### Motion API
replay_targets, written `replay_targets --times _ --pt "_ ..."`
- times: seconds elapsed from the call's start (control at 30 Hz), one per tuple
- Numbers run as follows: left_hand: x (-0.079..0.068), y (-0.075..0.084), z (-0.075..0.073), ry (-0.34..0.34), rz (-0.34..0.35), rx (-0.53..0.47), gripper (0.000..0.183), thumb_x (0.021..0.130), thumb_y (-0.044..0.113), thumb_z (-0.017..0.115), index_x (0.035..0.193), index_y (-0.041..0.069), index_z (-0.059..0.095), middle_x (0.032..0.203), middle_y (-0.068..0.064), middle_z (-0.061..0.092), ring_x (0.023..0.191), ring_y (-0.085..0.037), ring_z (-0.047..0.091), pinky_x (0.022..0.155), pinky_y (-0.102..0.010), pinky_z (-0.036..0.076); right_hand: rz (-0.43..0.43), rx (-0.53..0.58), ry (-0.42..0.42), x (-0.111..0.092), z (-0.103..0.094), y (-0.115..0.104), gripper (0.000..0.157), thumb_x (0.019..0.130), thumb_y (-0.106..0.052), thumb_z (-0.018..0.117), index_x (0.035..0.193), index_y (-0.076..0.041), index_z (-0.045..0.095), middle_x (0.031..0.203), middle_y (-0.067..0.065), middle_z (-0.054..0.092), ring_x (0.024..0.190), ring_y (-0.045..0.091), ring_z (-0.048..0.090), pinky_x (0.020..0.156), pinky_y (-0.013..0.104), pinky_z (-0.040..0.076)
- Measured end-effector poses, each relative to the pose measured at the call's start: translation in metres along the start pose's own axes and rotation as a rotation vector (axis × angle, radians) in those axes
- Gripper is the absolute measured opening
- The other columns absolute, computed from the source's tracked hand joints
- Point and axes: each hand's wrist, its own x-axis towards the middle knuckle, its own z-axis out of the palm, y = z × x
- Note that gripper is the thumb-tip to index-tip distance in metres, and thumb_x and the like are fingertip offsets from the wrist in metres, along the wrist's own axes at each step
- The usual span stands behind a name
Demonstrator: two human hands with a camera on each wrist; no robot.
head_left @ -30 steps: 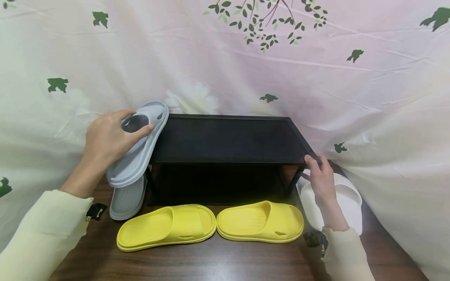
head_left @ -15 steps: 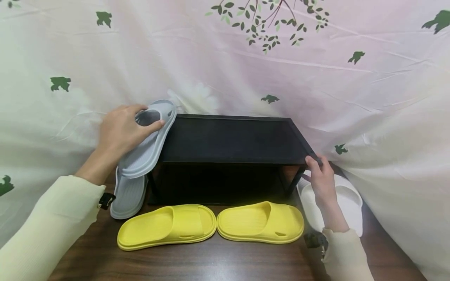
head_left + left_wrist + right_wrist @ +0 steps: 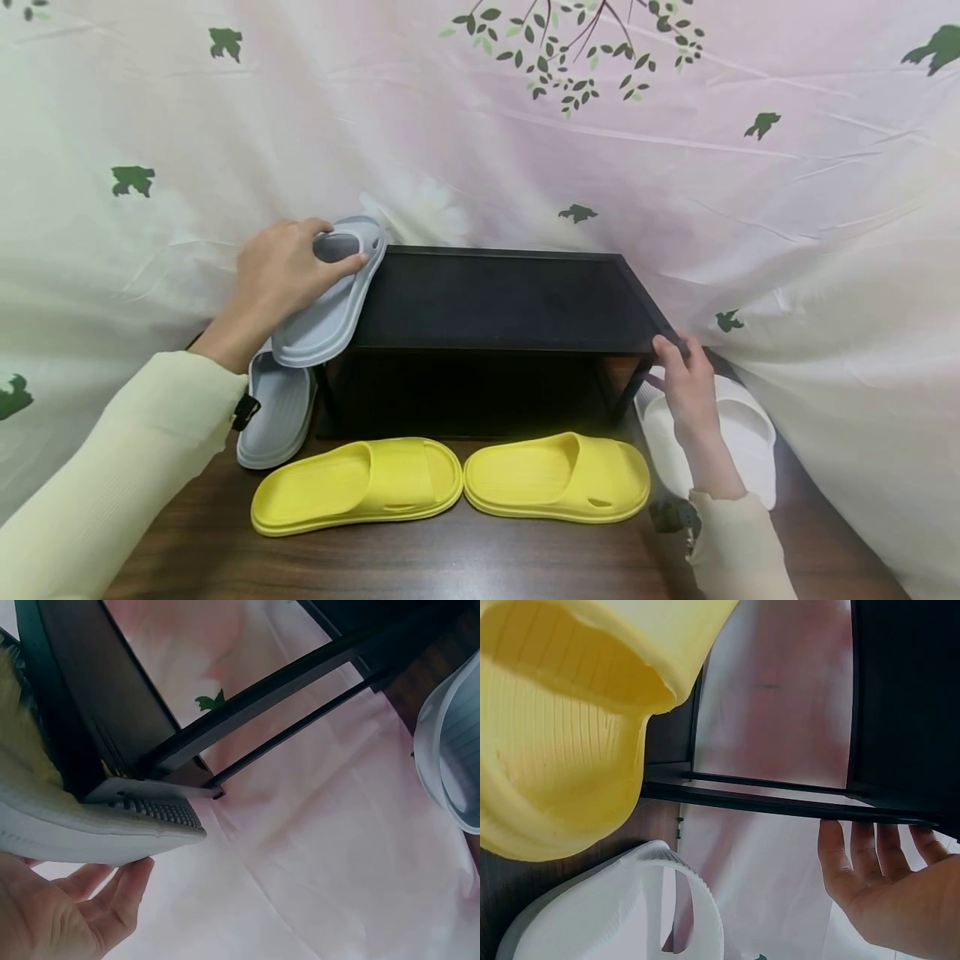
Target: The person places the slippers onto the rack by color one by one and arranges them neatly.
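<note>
A light grey slipper (image 3: pixel 321 308) tilts over the left end of the black two-tier shoe rack (image 3: pixel 502 300). My left hand (image 3: pixel 279 265) pinches its strap between thumb and fingers. In the left wrist view the held slipper's ridged sole (image 3: pixel 169 813) lies against the end of the rack; whether it bears weight there I cannot tell. The other grey slipper (image 3: pixel 276 412) rests on the floor below. My right hand (image 3: pixel 686 383) grips the front right corner of the rack's top, and its fingertips (image 3: pixel 832 840) touch the edge in the right wrist view.
Two yellow slippers, one on the left (image 3: pixel 337 492) and one on the right (image 3: pixel 607 475), lie end to end before the rack. White slippers (image 3: pixel 742 450) sit at its right side, partly behind my right arm. A printed cloth (image 3: pixel 480 150) hangs behind and beside the rack.
My left hand has carried the grey slipper rightward, from beside the rack to over its left end. More of the lower grey slipper shows now. My right hand keeps its grip.
</note>
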Motion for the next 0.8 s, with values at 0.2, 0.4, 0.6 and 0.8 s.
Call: replay_targets --times 0.2,0.4,0.6,0.8 --pt "0.005 0.005 0.002 -0.024 0.005 0.018 0.075 0.090 0.063 0.064 0.134 0.002 0.060 0.125 -0.026 0.063 0.112 -0.043 0.057 0.086 -0.060 0.045 -0.007 0.013 0.002 -0.001 0.000 0.000 0.041 0.106 -0.034 0.049 0.137 -0.007 0.048 0.128 0.009 0.052 0.119 0.025 0.051 0.108 0.055 0.041" --pt "0.009 0.008 0.006 -0.036 0.015 0.016 0.074 0.089 0.061 0.066 0.131 0.000 0.061 0.120 -0.026 0.065 0.106 -0.043 0.058 0.083 -0.058 0.046 -0.001 0.001 0.001 -0.001 0.000 0.000 0.046 0.106 -0.035 0.049 0.140 -0.005 0.045 0.130 0.009 0.051 0.119 0.024 0.052 0.108 0.055 0.041" --pt "0.011 0.009 0.012 -0.022 0.011 0.022 0.073 0.088 0.059 0.069 0.128 -0.001 0.062 0.115 -0.026 0.066 0.100 -0.042 0.060 0.080 -0.057 0.047 0.002 -0.001 0.005 0.001 0.001 0.001 0.047 0.105 -0.035 0.048 0.141 -0.005 0.045 0.132 0.011 0.050 0.116 0.020 0.053 0.108 0.054 0.042" --pt "0.013 0.012 0.014 -0.029 -0.004 0.050 0.070 0.087 0.061 0.069 0.118 -0.002 0.063 0.104 -0.025 0.066 0.090 -0.040 0.059 0.073 -0.053 0.047 -0.006 -0.007 0.011 0.003 0.001 0.003 0.047 0.105 -0.035 0.048 0.141 -0.005 0.045 0.135 0.012 0.049 0.117 0.019 0.052 0.107 0.054 0.042"
